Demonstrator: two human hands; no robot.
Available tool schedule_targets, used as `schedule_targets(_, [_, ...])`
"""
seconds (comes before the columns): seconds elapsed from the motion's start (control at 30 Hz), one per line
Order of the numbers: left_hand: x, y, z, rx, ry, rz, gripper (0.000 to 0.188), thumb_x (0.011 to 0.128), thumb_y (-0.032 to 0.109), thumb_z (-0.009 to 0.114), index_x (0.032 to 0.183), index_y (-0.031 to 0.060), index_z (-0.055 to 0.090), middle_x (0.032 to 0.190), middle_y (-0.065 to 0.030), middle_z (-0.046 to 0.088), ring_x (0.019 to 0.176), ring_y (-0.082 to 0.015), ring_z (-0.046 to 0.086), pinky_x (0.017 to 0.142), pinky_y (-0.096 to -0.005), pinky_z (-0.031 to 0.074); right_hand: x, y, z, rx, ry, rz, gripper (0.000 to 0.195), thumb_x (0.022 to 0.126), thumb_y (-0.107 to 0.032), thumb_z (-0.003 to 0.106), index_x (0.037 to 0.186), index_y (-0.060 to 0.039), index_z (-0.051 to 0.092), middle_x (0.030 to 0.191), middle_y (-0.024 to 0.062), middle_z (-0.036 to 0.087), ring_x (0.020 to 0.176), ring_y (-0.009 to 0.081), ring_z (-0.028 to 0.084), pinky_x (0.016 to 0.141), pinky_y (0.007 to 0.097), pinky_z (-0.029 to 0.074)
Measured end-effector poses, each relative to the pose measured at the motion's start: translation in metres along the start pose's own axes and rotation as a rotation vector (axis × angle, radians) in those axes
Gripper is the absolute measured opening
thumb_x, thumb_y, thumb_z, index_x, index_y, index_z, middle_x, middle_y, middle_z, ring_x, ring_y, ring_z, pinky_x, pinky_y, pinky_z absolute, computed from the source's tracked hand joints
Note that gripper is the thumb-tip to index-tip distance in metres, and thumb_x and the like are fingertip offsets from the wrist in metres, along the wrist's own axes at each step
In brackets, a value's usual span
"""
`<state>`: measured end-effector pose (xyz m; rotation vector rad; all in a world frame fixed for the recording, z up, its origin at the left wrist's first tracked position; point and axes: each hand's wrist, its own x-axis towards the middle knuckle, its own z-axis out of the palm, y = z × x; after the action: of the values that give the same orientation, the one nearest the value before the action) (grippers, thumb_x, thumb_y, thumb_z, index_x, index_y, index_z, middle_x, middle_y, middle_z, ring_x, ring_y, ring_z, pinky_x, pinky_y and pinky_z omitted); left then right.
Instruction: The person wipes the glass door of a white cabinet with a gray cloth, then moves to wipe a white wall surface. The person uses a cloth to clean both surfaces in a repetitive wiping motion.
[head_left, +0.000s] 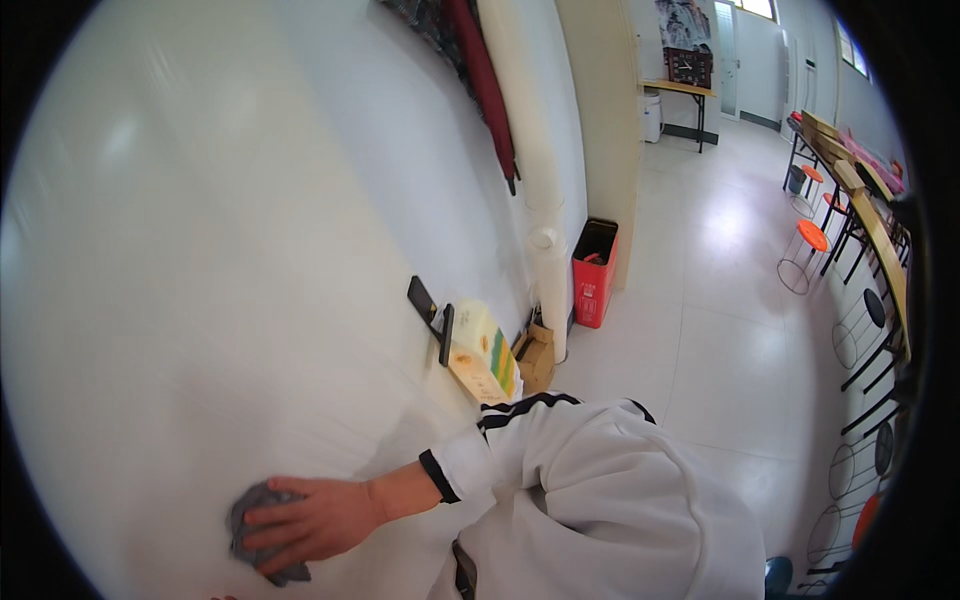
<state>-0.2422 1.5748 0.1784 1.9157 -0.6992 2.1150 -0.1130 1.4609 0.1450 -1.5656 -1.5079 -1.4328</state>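
My right hand (319, 517) lies palm down on a crumpled grey cloth (259, 562), pressing it against a smooth white surface (225, 337). Its fingers are slightly spread over the cloth, and the thumb is hidden. The right arm wears a white sleeve with black stripes and a dark cuff. Of my left hand (223, 598), only what look like fingertips show at the bottom edge; what they touch or hold is out of view.
Near the white surface's edge stand a black bracket-like object (435, 322) and a yellow-and-green carton (484, 352). Beyond are a cardboard box (536, 356), a pipe (553, 292), a red bin (596, 277) and a hanging dark red umbrella (487, 97). Several stools (812, 235) line the right.
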Motion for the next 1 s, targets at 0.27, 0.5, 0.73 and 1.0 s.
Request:
schedule_targets(0.27, [-0.047,-0.032,-0.039,0.077,0.018,-0.033,0.066,0.098,0.048,0.042,0.139,-0.0037,0.047,0.145,-0.0338,0.041,0.136,-0.0539,0.036,0.111,-0.0639,0.03,0.143,0.058,-0.006,0.054,0.241,-0.099,0.063,0.077,-0.042,0.062,0.138,-0.0275,0.053,0.152,0.0116,0.041,0.144,0.0415,0.031,0.11,0.0702,0.022])
schedule_targets(0.5, [-0.037,-0.003,-0.025,-0.034,-0.078,-0.328,0.055,0.102,0.041,0.034,0.143,0.0036,0.038,0.153,-0.0314,0.028,0.143,-0.0469,0.029,0.114,-0.0554,0.029,0.068,0.091,-0.025,-0.234,0.293,0.414,0.059,0.087,-0.042,0.057,0.141,-0.0187,0.054,0.156,0.022,0.032,0.139,0.0487,0.03,0.103,0.0695,0.023])
schedule_targets(0.73, [-0.021,0.008,-0.029,-0.106,0.001,-0.422,0.057,0.103,0.043,0.033,0.145,0.005,0.037,0.155,-0.027,0.029,0.146,-0.0402,0.027,0.115,-0.0529,0.029,0.01,-0.048,0.038,-0.019,0.034,-0.067,0.04,0.092,-0.035,0.058,0.132,-0.042,0.058,0.15,-0.0107,0.043,0.143,0.0132,0.034,0.108,0.0441,0.037])
schedule_targets(1.0, [-0.017,0.033,-0.047,0.008,0.032,-0.431,0.05,0.101,0.038,0.04,0.133,-0.0001,0.046,0.149,-0.0348,0.031,0.143,-0.0484,0.027,0.111,-0.0599,0.029,0.179,0.077,-0.042,0.074,-0.041,-0.045,0.055,0.08,-0.029,0.07,0.133,-0.0228,0.058,0.14,0.006,0.054,0.134,0.0314,0.044,0.106,0.0506,0.034])
